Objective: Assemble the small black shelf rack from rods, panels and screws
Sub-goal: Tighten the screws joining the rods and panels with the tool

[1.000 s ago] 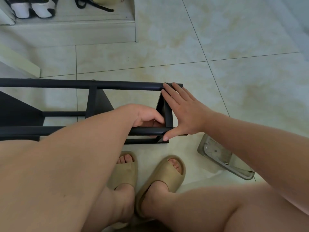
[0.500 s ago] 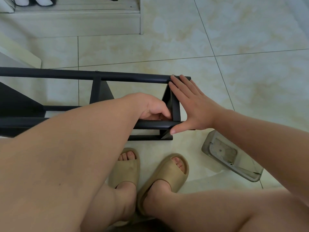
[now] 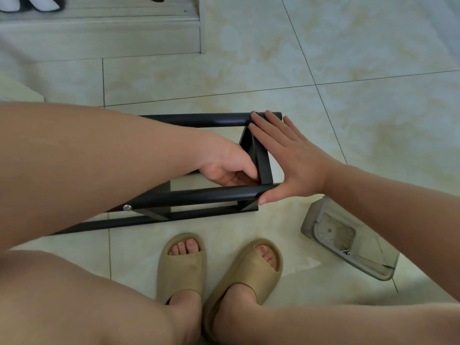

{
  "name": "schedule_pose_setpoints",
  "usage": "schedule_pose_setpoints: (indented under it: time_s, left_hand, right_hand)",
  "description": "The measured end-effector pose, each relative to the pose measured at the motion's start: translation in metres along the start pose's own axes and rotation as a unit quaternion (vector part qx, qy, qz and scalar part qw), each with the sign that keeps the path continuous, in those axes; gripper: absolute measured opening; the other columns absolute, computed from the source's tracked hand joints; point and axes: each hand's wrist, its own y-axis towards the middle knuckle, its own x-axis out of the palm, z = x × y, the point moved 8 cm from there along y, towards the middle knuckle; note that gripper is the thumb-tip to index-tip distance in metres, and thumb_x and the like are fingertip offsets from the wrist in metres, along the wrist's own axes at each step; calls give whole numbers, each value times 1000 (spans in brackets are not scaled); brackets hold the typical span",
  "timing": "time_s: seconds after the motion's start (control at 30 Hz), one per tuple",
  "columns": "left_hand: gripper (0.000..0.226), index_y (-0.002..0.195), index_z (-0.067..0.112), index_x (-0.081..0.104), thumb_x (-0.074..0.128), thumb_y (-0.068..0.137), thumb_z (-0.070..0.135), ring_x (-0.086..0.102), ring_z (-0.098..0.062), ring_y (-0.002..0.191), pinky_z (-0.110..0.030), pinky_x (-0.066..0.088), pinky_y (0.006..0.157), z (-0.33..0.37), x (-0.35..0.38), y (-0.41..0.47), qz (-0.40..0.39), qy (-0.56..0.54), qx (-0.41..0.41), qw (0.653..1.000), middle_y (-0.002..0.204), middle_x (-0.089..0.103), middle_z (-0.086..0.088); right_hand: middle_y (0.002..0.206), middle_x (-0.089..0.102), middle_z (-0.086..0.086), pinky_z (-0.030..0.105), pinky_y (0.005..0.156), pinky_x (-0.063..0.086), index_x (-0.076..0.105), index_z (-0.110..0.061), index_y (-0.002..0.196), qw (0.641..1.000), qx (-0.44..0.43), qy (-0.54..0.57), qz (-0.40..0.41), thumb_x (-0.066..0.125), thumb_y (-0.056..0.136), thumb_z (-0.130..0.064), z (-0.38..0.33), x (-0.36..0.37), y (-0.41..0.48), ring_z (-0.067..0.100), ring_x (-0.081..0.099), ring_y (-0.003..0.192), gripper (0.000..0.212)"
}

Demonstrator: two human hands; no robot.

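The black shelf rack (image 3: 199,195) lies on its side on the tiled floor, long rods running left to right. My left hand (image 3: 224,165) reaches inside the frame at its right end, fingers curled against the short black end panel (image 3: 261,160); what the fingers hold is hidden. My right hand (image 3: 291,160) lies flat and open against the outer side of that end panel, fingertips on the far rod (image 3: 224,120) beside a silver screw head (image 3: 254,112), thumb at the near rod's tip. Another silver screw (image 3: 127,208) shows on the near rod.
A clear plastic tray (image 3: 348,242) with small hardware lies on the floor at the right. My feet in tan slippers (image 3: 219,267) stand just in front of the rack. A low white step (image 3: 99,33) with shoes runs along the top left.
The view has tilted, so the rack sits lower in the frame and my left arm covers more of it. Both hands stay at the right end panel in the same grip.
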Motion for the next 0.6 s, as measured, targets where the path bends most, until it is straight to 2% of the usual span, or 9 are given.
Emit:
schedule_pose_setpoints:
  time_s: [0.1,0.23,0.4,0.53,0.6]
  left_hand:
    - [15,99,5,69,54,96,4,71,-20,82,-31,55,86,-7,-1,7,-1,-38,28,999,91,73,-10]
    - [16,97,6,69,53,96,2,72,-18,79,-27,59,76,-7,0,10,-29,-48,38,998,90,75,-9]
    - [18,101,4,69,54,94,-2,71,-20,85,-32,56,87,-8,2,10,-40,-50,33,997,96,73,-12]
    - [26,116,-1,64,50,94,-6,64,-28,104,-40,48,105,-5,2,8,-46,-52,26,997,114,67,-18]
    - [29,118,0,63,49,93,-7,62,-29,107,-41,46,107,-5,2,8,-46,-59,29,997,116,65,-19]
  right_hand:
    - [170,-10,-2,44,125,-10,0,-15,163,1000,2,6,-3,48,60,-98,1,1,2,21,-16,156,140]
    - [170,-10,-1,46,126,-9,0,-14,163,1000,3,12,-4,50,60,-96,1,2,3,22,-16,156,141]
    - [170,-12,-3,47,126,-8,-1,-16,163,1000,2,24,-7,53,60,-95,0,4,3,20,-18,155,141]
    - [170,-11,-1,48,126,-7,0,-15,163,1000,3,28,-11,54,60,-95,-1,4,3,21,-18,155,141]
    - [170,-12,-2,47,126,-8,0,-15,163,1000,3,26,-12,54,60,-95,-1,3,2,20,-18,155,141]
